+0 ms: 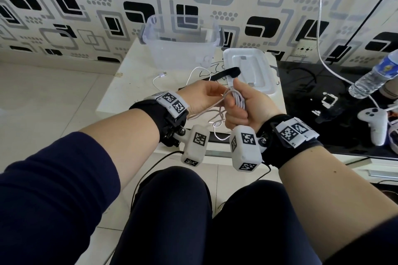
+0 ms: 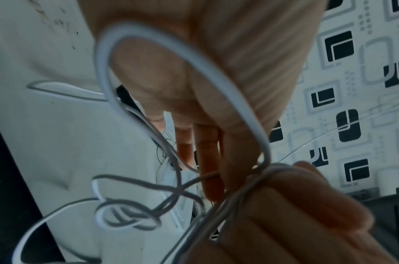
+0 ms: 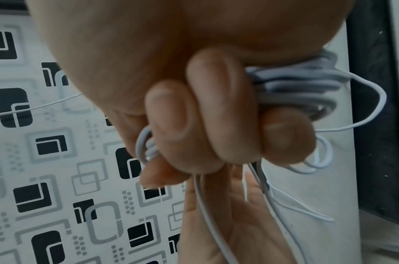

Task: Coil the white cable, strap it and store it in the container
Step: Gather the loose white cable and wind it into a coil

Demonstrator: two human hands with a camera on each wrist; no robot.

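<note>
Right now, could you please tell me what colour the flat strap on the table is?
Black; the flat strap shows best in the head view.

On the white table lie a clear container, lid, black strap and white cable end.

No words or numbers can be read anywhere. Black-and-white square code markers sit on the wrist bands and white camera housings. The blue label on the water bottle is too blurred to read
</note>
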